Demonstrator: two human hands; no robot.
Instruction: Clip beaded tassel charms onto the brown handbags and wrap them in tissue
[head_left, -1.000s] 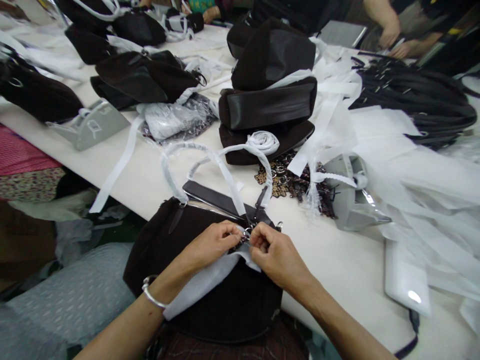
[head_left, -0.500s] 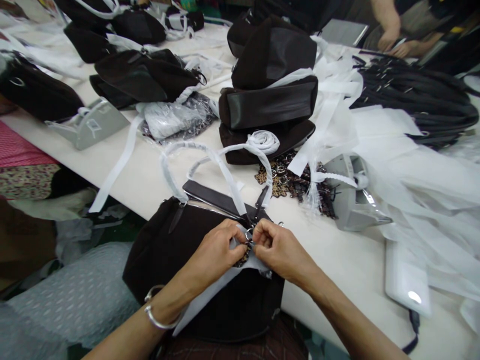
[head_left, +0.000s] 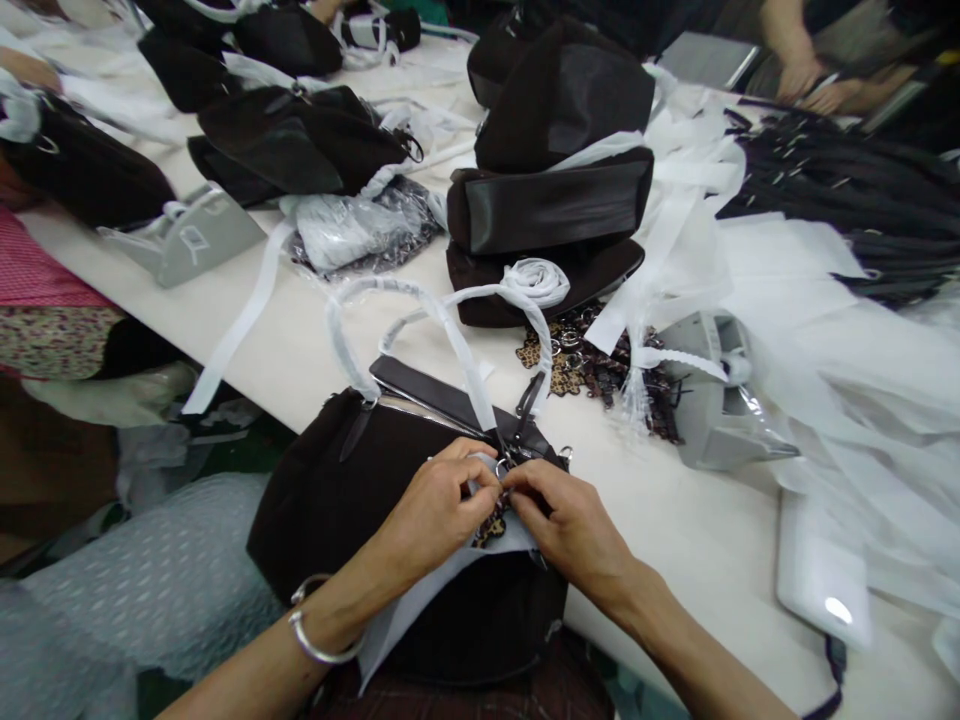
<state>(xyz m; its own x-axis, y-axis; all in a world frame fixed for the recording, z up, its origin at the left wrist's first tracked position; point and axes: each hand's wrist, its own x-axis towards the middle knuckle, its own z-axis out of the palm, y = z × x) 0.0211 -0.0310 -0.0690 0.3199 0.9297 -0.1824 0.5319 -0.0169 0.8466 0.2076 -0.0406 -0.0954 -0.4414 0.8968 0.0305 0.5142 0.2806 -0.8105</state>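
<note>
Leopard-print charm (head_left: 493, 530) lies just below L hand (head_left: 441, 505), nearer than R hand (head_left: 576, 520); fingers of both pinch its upper end.

A handbag (head_left: 330, 485) sits at the near edge of the table (head_left: 675, 510). The left hand (head_left: 442, 495) and right hand (head_left: 574, 515) meet over its right end, a sheet (head_left: 416, 600) beneath them. Behind it stands a stack of bags (head_left: 551, 210), with a coiled strip (head_left: 536, 282) on the lowest. Right of the stack's foot lies a pile of charms (head_left: 555, 362), then a tape dispenser (head_left: 697, 385); a cabled device (head_left: 821, 570) lies nearer, farther right. Straps (head_left: 855, 195) lie far right. Left of the stack is a plastic-wrapped parcel (head_left: 337, 230).
</note>
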